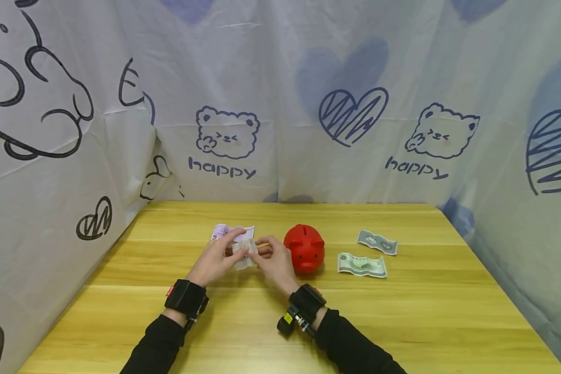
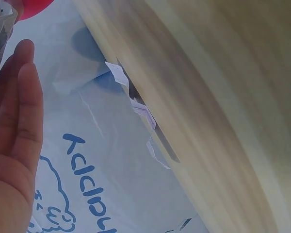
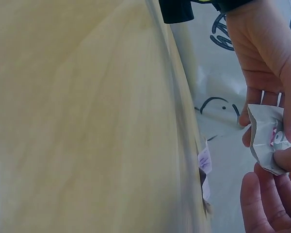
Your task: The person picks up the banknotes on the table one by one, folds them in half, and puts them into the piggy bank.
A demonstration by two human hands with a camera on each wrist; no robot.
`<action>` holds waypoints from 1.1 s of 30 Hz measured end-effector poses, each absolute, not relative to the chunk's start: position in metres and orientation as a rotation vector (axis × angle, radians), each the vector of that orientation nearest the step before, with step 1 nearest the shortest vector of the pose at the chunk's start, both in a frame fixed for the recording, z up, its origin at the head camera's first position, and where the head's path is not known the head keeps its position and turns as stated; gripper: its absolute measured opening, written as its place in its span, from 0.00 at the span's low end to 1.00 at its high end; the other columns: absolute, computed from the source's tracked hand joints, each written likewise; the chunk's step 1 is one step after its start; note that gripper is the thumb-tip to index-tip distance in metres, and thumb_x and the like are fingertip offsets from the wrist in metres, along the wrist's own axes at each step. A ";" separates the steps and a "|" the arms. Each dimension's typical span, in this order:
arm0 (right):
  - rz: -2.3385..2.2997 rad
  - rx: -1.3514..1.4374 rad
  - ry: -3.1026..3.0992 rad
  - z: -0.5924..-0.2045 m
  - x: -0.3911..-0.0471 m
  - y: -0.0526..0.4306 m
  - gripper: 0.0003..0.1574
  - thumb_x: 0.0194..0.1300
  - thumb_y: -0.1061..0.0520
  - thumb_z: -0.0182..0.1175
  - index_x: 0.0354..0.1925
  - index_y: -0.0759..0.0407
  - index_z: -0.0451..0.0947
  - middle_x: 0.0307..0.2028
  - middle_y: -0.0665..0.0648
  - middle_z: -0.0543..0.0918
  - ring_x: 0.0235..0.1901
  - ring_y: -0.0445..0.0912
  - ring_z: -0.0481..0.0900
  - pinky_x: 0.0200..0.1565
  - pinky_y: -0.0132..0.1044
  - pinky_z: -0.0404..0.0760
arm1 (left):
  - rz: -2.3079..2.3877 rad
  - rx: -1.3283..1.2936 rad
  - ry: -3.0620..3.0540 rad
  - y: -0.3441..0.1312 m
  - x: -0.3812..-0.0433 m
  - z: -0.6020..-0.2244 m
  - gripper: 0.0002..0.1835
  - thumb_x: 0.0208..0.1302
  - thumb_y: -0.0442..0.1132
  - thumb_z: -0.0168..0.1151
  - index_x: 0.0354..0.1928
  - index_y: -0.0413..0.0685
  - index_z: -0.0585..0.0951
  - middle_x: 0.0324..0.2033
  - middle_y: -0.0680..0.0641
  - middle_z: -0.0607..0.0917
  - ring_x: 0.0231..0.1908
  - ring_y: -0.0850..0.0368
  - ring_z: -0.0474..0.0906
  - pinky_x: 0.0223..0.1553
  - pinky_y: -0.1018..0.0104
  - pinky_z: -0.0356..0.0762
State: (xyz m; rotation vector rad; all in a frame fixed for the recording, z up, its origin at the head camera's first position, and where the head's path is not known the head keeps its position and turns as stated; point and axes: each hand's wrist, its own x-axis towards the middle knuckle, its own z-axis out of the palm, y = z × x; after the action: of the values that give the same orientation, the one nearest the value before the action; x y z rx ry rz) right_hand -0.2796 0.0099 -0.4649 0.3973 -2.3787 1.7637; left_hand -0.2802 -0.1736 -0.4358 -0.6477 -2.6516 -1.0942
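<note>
A small pale banknote (image 1: 244,262), folded and creased, is held up between both hands over the table. My left hand (image 1: 213,261) pinches its left side, thumb on the near face; the left wrist view shows this hand's outer fingers (image 2: 29,102) extended. From the other side my right hand (image 1: 279,264) pinches the same note (image 3: 263,131) between thumb and fingers. Just behind the left hand lies a curled purple banknote (image 1: 246,235). A red piggy bank (image 1: 304,252), with a slot in its top, stands right beside the right hand.
Right of the piggy bank, a grey banknote (image 1: 377,242) and a green one (image 1: 347,264) lie spread on the wooden table (image 1: 402,322). A white printed curtain (image 1: 280,104) rises behind the table and along both sides. Each wrist wears a black strap.
</note>
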 end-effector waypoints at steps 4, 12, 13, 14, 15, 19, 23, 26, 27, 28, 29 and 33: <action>1.745 0.394 -2.391 -0.466 -0.280 0.009 0.14 0.61 0.54 0.69 0.45 0.58 0.82 0.35 0.58 0.88 0.32 0.44 0.85 0.30 0.30 0.83 | -1.080 -0.650 -2.650 -0.174 -0.280 -0.436 0.25 0.68 0.43 0.63 0.65 0.49 0.73 0.24 0.51 0.78 0.23 0.61 0.70 0.22 0.72 0.66; 1.744 0.369 -2.394 -0.463 -0.280 0.009 0.11 0.61 0.56 0.69 0.42 0.59 0.83 0.35 0.58 0.87 0.31 0.43 0.84 0.30 0.30 0.83 | -1.094 -0.665 -2.623 -0.175 -0.281 -0.436 0.25 0.67 0.44 0.63 0.65 0.48 0.74 0.25 0.50 0.79 0.23 0.62 0.71 0.22 0.71 0.67; 1.744 0.367 -2.391 -0.463 -0.280 0.009 0.11 0.61 0.56 0.69 0.42 0.59 0.83 0.35 0.58 0.87 0.31 0.44 0.84 0.30 0.30 0.83 | -1.099 -0.667 -2.617 -0.175 -0.281 -0.436 0.25 0.67 0.44 0.63 0.64 0.47 0.74 0.25 0.51 0.79 0.23 0.62 0.71 0.22 0.71 0.67; 1.745 0.366 -2.386 -0.463 -0.280 0.009 0.11 0.62 0.56 0.68 0.42 0.59 0.83 0.35 0.58 0.87 0.32 0.44 0.84 0.30 0.30 0.83 | -1.103 -0.671 -2.612 -0.175 -0.281 -0.436 0.25 0.67 0.44 0.63 0.64 0.47 0.74 0.24 0.51 0.79 0.23 0.62 0.70 0.22 0.71 0.67; 1.741 0.368 -2.380 -0.463 -0.280 0.009 0.11 0.62 0.56 0.68 0.42 0.59 0.82 0.35 0.58 0.87 0.32 0.44 0.84 0.30 0.30 0.83 | -1.108 -0.675 -2.608 -0.175 -0.281 -0.435 0.25 0.67 0.43 0.63 0.64 0.47 0.74 0.23 0.51 0.78 0.22 0.62 0.70 0.22 0.72 0.66; 1.746 0.373 -2.350 -0.464 -0.280 0.010 0.09 0.63 0.58 0.66 0.42 0.59 0.81 0.36 0.59 0.85 0.35 0.46 0.83 0.30 0.30 0.83 | -1.122 -0.697 -2.590 -0.176 -0.281 -0.435 0.24 0.68 0.42 0.63 0.64 0.46 0.74 0.23 0.53 0.80 0.22 0.63 0.72 0.23 0.71 0.67; 1.794 0.372 -2.318 -0.465 -0.279 0.010 0.08 0.66 0.60 0.63 0.43 0.60 0.78 0.37 0.59 0.83 0.36 0.46 0.81 0.28 0.31 0.83 | -1.161 -0.694 -2.578 -0.177 -0.281 -0.437 0.22 0.69 0.41 0.62 0.62 0.44 0.76 0.30 0.50 0.87 0.27 0.62 0.81 0.29 0.71 0.74; 1.805 0.361 -2.309 -0.465 -0.280 0.010 0.08 0.67 0.59 0.62 0.44 0.59 0.76 0.38 0.59 0.82 0.36 0.45 0.80 0.28 0.31 0.83 | -1.206 -0.660 -2.583 -0.178 -0.281 -0.436 0.20 0.69 0.42 0.61 0.60 0.43 0.78 0.34 0.47 0.88 0.31 0.56 0.85 0.31 0.69 0.78; 1.801 0.355 -2.310 -0.465 -0.280 0.010 0.08 0.67 0.59 0.62 0.44 0.59 0.76 0.38 0.59 0.82 0.36 0.45 0.79 0.28 0.31 0.83 | -1.214 -0.648 -2.587 -0.178 -0.281 -0.436 0.19 0.69 0.43 0.61 0.59 0.43 0.79 0.35 0.46 0.88 0.32 0.55 0.85 0.32 0.69 0.78; 1.798 0.355 -2.308 -0.465 -0.280 0.009 0.08 0.67 0.59 0.62 0.44 0.59 0.76 0.38 0.59 0.82 0.36 0.45 0.80 0.28 0.31 0.83 | -1.222 -0.640 -2.590 -0.178 -0.281 -0.435 0.19 0.70 0.43 0.61 0.58 0.42 0.79 0.36 0.45 0.88 0.32 0.53 0.86 0.32 0.69 0.79; 1.796 0.350 -2.310 -0.465 -0.280 0.009 0.08 0.67 0.59 0.62 0.44 0.59 0.76 0.38 0.59 0.82 0.36 0.45 0.80 0.28 0.31 0.83 | -1.230 -0.633 -2.591 -0.178 -0.281 -0.435 0.19 0.69 0.43 0.61 0.58 0.42 0.79 0.36 0.45 0.88 0.33 0.51 0.86 0.32 0.68 0.79; 1.799 0.338 -2.314 -0.465 -0.281 0.010 0.09 0.67 0.59 0.62 0.45 0.59 0.76 0.38 0.59 0.82 0.37 0.46 0.80 0.29 0.31 0.83 | -1.219 -0.638 -2.588 -0.179 -0.281 -0.434 0.19 0.70 0.43 0.60 0.58 0.41 0.80 0.36 0.45 0.88 0.32 0.50 0.86 0.31 0.69 0.79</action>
State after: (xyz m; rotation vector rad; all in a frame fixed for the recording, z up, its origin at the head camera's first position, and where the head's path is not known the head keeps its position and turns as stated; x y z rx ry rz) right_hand -0.2814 0.0096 -0.4649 0.3379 -2.3138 1.7991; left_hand -0.2812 -0.1788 -0.4343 -0.6381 -2.5884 -1.2193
